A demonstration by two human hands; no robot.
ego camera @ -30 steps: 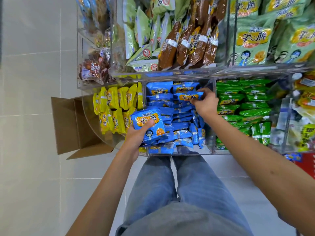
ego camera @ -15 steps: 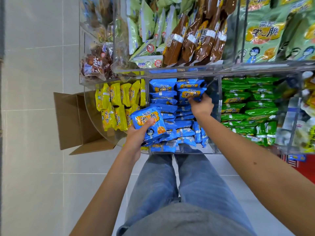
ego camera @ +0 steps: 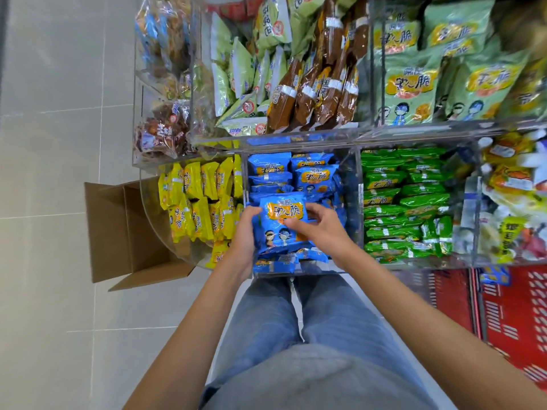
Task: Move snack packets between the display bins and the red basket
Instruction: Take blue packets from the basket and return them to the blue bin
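Observation:
A stack of blue snack packets (ego camera: 279,223) sits over the front of the clear middle bin (ego camera: 353,184), which is full of the same blue packets. My left hand (ego camera: 244,235) grips the stack from its left side. My right hand (ego camera: 318,224) holds its right side, fingers curled over the top packet. The red basket (ego camera: 515,318) stands on the floor at the lower right, with one blue packet (ego camera: 494,275) showing at its far edge.
Yellow packets (ego camera: 201,199) fill the bin to the left, green packets (ego camera: 405,199) the bin to the right. An upper shelf holds brown and pale green bags. An open cardboard box (ego camera: 130,232) lies on the tiled floor at the left.
My right hand left the far end of the blue bin and came back to the stack in my left hand. Both hands now hold the stack together over the bin's front.

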